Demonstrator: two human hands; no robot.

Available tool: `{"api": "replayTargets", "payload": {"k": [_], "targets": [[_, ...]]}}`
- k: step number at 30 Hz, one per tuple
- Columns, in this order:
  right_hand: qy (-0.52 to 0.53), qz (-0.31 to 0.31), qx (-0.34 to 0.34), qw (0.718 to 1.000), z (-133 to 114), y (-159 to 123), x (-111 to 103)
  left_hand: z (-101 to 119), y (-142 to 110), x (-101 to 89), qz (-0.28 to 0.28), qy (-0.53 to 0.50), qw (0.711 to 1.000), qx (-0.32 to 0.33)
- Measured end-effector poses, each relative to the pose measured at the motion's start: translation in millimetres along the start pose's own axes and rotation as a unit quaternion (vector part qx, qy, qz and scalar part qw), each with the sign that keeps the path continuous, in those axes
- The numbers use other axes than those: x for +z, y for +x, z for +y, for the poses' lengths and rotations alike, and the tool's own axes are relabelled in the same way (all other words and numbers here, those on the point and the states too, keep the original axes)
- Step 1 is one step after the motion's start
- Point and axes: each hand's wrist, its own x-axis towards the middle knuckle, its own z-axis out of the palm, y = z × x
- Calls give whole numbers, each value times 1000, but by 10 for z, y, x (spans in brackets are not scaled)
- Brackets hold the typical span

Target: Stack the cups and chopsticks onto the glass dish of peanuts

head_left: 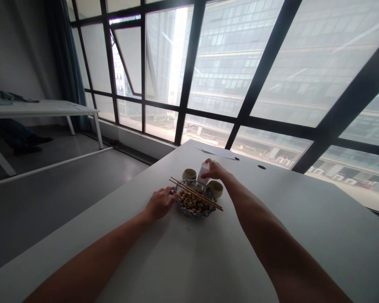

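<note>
A white table (189, 261) spans the lower frame beneath tall windows (222, 63). Near the center, a glass bowl (194, 213) of nuts (192, 202) sits with chopsticks (197, 195) across its top, the left hand (160, 203) touching its left rim, fingers slightly spread. Behind the bowl, the right hand (217, 170) grips a pale cup (203, 172) between two small round cups, one left (189, 174), one right (216, 189).

The bowl (196, 213) looks glassy and glossy, with a wavy rim. The chopsticks (196, 193) look like smooth wood. The tabletop (189, 261) is smooth and white with a soft sheen.
</note>
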Motion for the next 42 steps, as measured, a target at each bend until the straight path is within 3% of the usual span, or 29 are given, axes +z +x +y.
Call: {"api": "replayTargets", "payload": {"k": [8,11,16,25,32,37,42], "targets": [[57,-42,4,997,319,-347,-49,-6,19,23,3,-16,1000,-10],[84,-81,15,993,473,-512,-16,-39,39,39,12,-62,998,-21],[108,-87,14,990,578,-629,86,-80,68,48,18,-153,987,-48],[161,-5,-17,987,563,-680,304,-97,80,47,20,-153,985,-77],[191,50,-31,980,517,-680,495,-59,26,27,20,-53,998,-11],[198,58,-43,978,471,-729,496,-8,3,4,11,-16,1000,12],[200,105,13,974,566,-837,369,-32,13,28,9,8,1000,17]]}}
